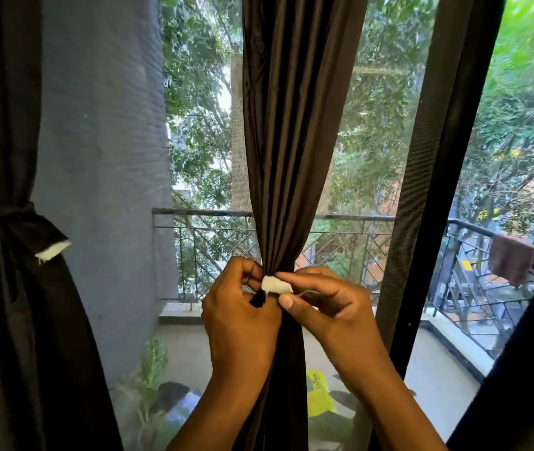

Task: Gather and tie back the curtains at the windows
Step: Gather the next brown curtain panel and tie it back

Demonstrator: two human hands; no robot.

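While the middle brown curtain (287, 157) hangs gathered into a tight bunch at frame centre, the left hand (239, 317) curls round the bunch at 7 o'clock of the white tie-back tab (277, 285), pinching a dark strap end, and the right hand (327, 304) pinches that tab from 3 o'clock between thumb and forefinger. Risk, as I judge it: if the tab is pressed off its mate or the left grip slackens, the pleats spring loose and the band slides down. At 9 o'clock the far curtain (5, 222) already sits tied, its tab end sticking out.
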